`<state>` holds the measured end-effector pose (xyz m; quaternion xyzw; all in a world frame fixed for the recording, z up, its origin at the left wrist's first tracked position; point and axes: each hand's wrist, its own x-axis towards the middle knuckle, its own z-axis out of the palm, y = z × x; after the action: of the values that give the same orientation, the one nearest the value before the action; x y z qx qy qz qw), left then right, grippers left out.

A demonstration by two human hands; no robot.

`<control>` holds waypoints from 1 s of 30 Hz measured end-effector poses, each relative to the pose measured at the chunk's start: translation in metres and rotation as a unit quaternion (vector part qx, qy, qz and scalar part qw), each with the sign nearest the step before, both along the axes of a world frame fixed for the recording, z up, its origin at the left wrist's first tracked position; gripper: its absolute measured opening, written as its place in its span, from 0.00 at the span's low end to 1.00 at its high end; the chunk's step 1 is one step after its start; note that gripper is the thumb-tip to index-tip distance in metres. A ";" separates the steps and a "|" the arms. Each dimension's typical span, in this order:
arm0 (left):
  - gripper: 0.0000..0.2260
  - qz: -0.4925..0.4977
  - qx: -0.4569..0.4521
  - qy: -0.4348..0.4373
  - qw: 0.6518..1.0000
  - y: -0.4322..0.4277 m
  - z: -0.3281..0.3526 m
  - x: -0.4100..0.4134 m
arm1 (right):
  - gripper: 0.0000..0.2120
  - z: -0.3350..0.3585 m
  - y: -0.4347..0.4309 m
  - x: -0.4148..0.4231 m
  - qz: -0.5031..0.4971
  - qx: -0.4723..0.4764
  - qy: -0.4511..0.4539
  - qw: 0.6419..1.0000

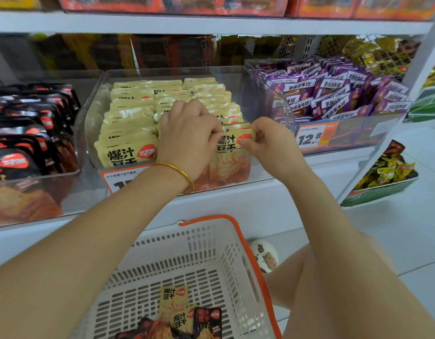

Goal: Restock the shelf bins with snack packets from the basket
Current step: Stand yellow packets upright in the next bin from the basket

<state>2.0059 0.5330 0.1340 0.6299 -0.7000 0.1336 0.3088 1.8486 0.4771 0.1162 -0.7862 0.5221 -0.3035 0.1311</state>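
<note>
Head view: left hand [189, 140] and right hand [272, 143] pinch cream-yellow snack packet [227, 143].

We see a bright, even scene, lit softly from above, with a dim band of shadow under the shelf [211, 25] at 12 o'clock. Glare sheens the clear bin [91, 118] wall at 9 o'clock and the glossy packets [130, 123]. Wide-angle bending tilts the uprights at 3 o'clock. The top row at 12 o'clock is blurred, while the centre stays fairly sharp.

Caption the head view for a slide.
Left hand and right hand pinch a yellow packet at the front of the middle bin; basket below holds more packets.
</note>
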 end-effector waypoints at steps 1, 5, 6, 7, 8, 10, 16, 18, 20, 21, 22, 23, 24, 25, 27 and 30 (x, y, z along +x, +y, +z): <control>0.05 -0.008 -0.027 -0.001 1.000 0.007 -0.001 0.001 | 0.10 -0.002 0.006 0.000 -0.013 -0.040 0.007 0.999; 0.06 -0.056 -0.088 0.038 0.994 0.057 -0.034 0.013 | 0.11 -0.024 0.065 0.006 -0.075 -0.235 -0.112 0.963; 0.06 -0.063 -0.065 0.038 0.995 0.073 -0.049 0.020 | 0.10 -0.035 0.080 0.013 -0.064 -0.206 -0.121 0.969; 0.06 -0.066 -0.029 0.033 0.997 0.087 -0.065 0.027 | 0.09 -0.049 0.090 0.022 -0.029 -0.136 -0.116 0.984; 0.06 -0.066 0.016 0.026 0.997 0.099 -0.082 0.037 | 0.09 -0.066 0.097 0.032 0.021 -0.035 -0.085 0.996; 0.05 -0.057 0.121 0.031 0.991 0.120 -0.115 0.060 | 0.08 -0.105 0.102 0.053 0.131 0.144 0.050 0.980; 0.04 -0.007 0.357 0.029 0.933 0.146 -0.169 0.115 | 0.15 -0.225 0.119 0.090 0.213 0.371 0.305 0.851; 0.07 0.005 0.378 0.033 0.925 0.145 -0.176 0.119 | 0.19 -0.261 0.128 0.097 0.199 0.418 0.296 0.836; 0.08 0.012 0.400 0.035 0.916 0.146 -0.184 0.120 | 0.21 -0.292 0.136 0.102 0.184 0.435 0.294 0.831; 0.09 0.017 0.415 0.034 0.909 0.146 -0.188 0.121 | 0.22 -0.305 0.138 0.105 0.180 0.436 0.308 0.826; 0.09 0.023 0.432 0.030 0.901 0.147 -0.191 0.122 | 0.24 -0.317 0.140 0.108 0.181 0.430 0.322 0.824; 0.09 0.030 0.449 0.029 0.892 0.149 -0.195 0.122 | 0.26 -0.326 0.141 0.112 0.180 0.425 0.338 0.820; 0.09 0.039 0.461 0.032 0.886 0.149 -0.197 0.123 | 0.28 -0.337 0.140 0.115 0.183 0.416 0.347 0.820; 0.09 0.048 0.468 0.038 0.881 0.149 -0.199 0.124 | 0.28 -0.346 0.138 0.119 0.188 0.409 0.350 0.822; 0.10 0.058 0.483 0.049 0.872 0.149 -0.201 0.125 | 0.30 -0.360 0.132 0.129 0.207 0.391 0.352 0.825; 0.11 0.073 0.505 0.056 0.858 0.152 -0.206 0.129 | 0.34 -0.375 0.122 0.145 0.218 0.376 0.379 0.817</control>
<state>2.1350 0.6849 -0.0717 0.7553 -0.6048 -0.2514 -0.0232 1.9939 0.5988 -0.2589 -0.8220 0.4192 0.2742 0.2709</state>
